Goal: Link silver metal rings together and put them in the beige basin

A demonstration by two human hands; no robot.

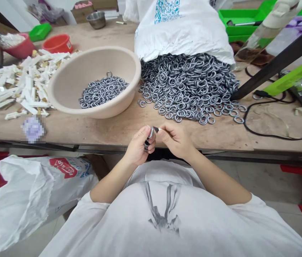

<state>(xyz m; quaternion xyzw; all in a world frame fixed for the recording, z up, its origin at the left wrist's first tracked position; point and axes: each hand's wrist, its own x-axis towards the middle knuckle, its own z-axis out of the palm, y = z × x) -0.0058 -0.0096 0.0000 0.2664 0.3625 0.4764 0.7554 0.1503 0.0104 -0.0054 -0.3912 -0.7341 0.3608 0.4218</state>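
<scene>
Just over the table's front edge my left hand [138, 147] is closed around a few grey rings [151, 134]. My right hand [177, 140], beside it, pinches a small dark-tipped piece [156, 129] against the rings; its kind is too small to tell. Behind my hands, a large pile of grey rings [185, 89] spills from a white woven sack [183, 39]. To the left of that pile stands a beige basin [70, 76] with many similar rings [104, 91] in its bottom.
White strips [30, 85] are heaped left of the basin, near a red bowl [57, 43]. A black bar [274, 62], a green bar [295, 73] and a black cable [274, 135] are on the right. A white bag [33, 192] stands below the table at left.
</scene>
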